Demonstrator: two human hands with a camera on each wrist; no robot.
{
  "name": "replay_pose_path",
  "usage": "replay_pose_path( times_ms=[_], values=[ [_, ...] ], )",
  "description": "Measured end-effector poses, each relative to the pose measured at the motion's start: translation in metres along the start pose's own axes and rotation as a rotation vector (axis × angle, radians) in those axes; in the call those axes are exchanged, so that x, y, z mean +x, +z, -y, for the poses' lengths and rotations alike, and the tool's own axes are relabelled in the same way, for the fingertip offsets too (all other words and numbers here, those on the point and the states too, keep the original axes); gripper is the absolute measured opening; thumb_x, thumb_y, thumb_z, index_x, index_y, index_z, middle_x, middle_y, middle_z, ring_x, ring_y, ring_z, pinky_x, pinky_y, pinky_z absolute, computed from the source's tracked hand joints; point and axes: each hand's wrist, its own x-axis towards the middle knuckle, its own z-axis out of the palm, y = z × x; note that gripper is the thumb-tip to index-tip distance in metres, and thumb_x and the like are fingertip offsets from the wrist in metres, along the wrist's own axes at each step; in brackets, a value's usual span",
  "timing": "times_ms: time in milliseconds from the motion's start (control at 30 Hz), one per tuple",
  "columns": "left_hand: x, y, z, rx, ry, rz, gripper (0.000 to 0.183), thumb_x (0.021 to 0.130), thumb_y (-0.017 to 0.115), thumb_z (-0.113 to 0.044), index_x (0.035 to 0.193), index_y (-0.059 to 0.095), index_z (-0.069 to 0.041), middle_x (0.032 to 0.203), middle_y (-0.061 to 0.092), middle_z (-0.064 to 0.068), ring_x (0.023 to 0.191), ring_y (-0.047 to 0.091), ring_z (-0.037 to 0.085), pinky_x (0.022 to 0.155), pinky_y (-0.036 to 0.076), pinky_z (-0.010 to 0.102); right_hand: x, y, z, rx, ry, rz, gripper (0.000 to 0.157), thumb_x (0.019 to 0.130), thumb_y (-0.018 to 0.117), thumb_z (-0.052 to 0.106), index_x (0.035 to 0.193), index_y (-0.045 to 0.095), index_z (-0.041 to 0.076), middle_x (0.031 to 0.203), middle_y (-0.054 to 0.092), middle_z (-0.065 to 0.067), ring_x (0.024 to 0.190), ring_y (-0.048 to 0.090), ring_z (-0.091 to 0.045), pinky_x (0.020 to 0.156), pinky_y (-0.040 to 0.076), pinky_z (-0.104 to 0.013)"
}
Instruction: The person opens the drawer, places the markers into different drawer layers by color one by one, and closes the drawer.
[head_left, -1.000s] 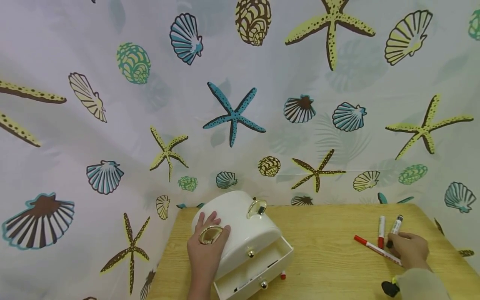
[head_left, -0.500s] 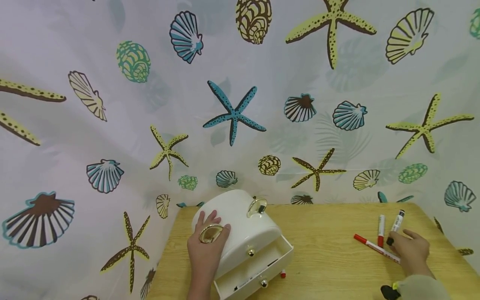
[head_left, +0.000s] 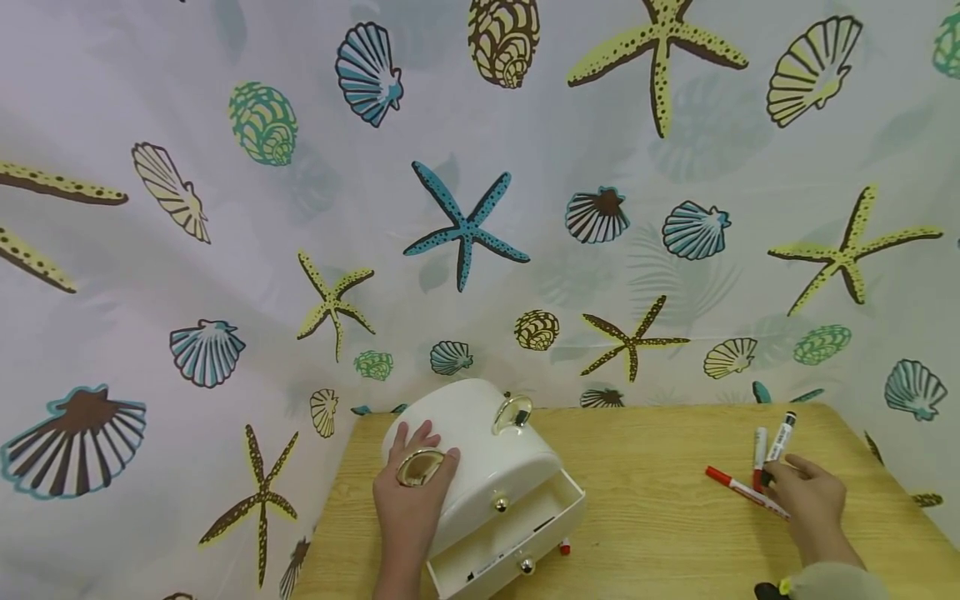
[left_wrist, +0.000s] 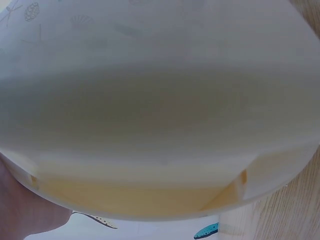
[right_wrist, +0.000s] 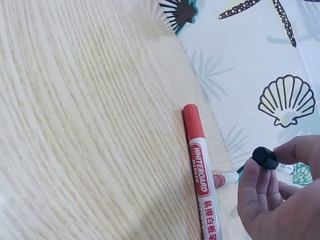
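Observation:
My left hand [head_left: 411,508] rests on the curved top of a white drawer box [head_left: 468,442], its fingers and thumb spread about one gold ring handle [head_left: 420,468]. The box's lower drawer [head_left: 517,533] is pulled out, with a dark-ended pen-like item [head_left: 487,568] inside. At the right, my right hand [head_left: 813,496] pinches a whiteboard marker [head_left: 781,437] by its black cap [right_wrist: 265,158], between thumb and fingers. Beside it lie a red-capped marker [head_left: 760,450] and another red whiteboard marker [right_wrist: 199,165] on the table. The left wrist view is mostly filled by the box's white surface.
The wooden table [head_left: 645,500] runs back to a curtain [head_left: 465,333] printed with shells and starfish. A second gold handle [head_left: 513,414] stands on the box. A red tip [head_left: 565,547] shows beside the open drawer.
My right hand has moved slightly left with the black-capped marker, now closer to the upright red-capped one. My left hand and the box stay in place.

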Motion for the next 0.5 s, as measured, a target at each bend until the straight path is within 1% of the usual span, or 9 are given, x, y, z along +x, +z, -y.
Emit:
replay_pose_path(
  times_ms=[67, 133, 200, 300, 400, 500],
  values=[
    [0.0, 0.0, 0.0, 0.004, 0.0, 0.0, 0.038, 0.07, 0.087, -0.044, 0.101, 0.074, -0.026, 0.119, 0.068, -0.02, 0.143, 0.032, 0.001, 0.125, 0.015, 0.045, -0.004, 0.002, -0.002, 0.028, -0.016, 0.019, 0.065, 0.09, 0.066, 0.013, 0.148, 0.039, 0.005, 0.086, 0.057, 0.013, 0.07, 0.065, 0.0, 0.072, 0.062, -0.027],
    [0.0, 0.0, 0.0, 0.003, -0.001, 0.0, 0.038, 0.07, 0.087, -0.044, 0.101, 0.074, -0.025, 0.119, 0.068, -0.02, 0.143, 0.032, 0.0, 0.125, 0.015, 0.045, -0.008, 0.004, -0.003, 0.061, -0.01, 0.026, 0.056, 0.09, 0.067, 0.012, 0.142, 0.048, 0.007, 0.078, 0.059, 0.017, 0.069, 0.066, -0.001, 0.071, 0.062, -0.026],
    [0.0, 0.0, 0.0, 0.004, -0.003, 0.0, 0.039, 0.07, 0.087, -0.044, 0.102, 0.074, -0.025, 0.12, 0.068, -0.02, 0.143, 0.032, 0.001, 0.125, 0.014, 0.046, -0.012, 0.006, -0.005, 0.077, -0.013, 0.046, 0.049, 0.09, 0.067, 0.012, 0.137, 0.052, 0.009, 0.077, 0.059, 0.018, 0.071, 0.066, -0.002, 0.071, 0.061, -0.026],
    [0.0, 0.0, 0.0, 0.004, -0.007, 0.001, 0.04, 0.07, 0.087, -0.045, 0.103, 0.073, -0.026, 0.12, 0.068, -0.02, 0.144, 0.032, 0.0, 0.126, 0.013, 0.046, -0.018, 0.009, -0.006, 0.123, 0.013, 0.057, 0.042, 0.09, 0.068, 0.011, 0.13, 0.057, 0.014, 0.08, 0.061, 0.016, 0.073, 0.066, -0.003, 0.073, 0.061, -0.027],
    [0.0, 0.001, 0.001, 0.0, -0.005, 0.0, 0.041, 0.07, 0.087, -0.045, 0.103, 0.073, -0.026, 0.12, 0.068, -0.02, 0.143, 0.032, 0.0, 0.126, 0.014, 0.046, -0.023, 0.012, -0.006, 0.153, 0.019, 0.071, 0.044, 0.09, 0.069, 0.011, 0.132, 0.056, 0.016, 0.083, 0.06, 0.016, 0.077, 0.064, -0.002, 0.077, 0.061, -0.027],
    [0.0, 0.001, 0.001, -0.003, 0.002, -0.003, 0.04, 0.069, 0.087, -0.045, 0.101, 0.074, -0.026, 0.12, 0.067, -0.02, 0.143, 0.032, 0.0, 0.126, 0.013, 0.046, -0.027, 0.016, -0.004, 0.167, 0.024, 0.07, 0.049, 0.089, 0.07, 0.012, 0.136, 0.055, 0.016, 0.086, 0.06, 0.016, 0.08, 0.063, -0.001, 0.08, 0.061, -0.028]
  ],
)
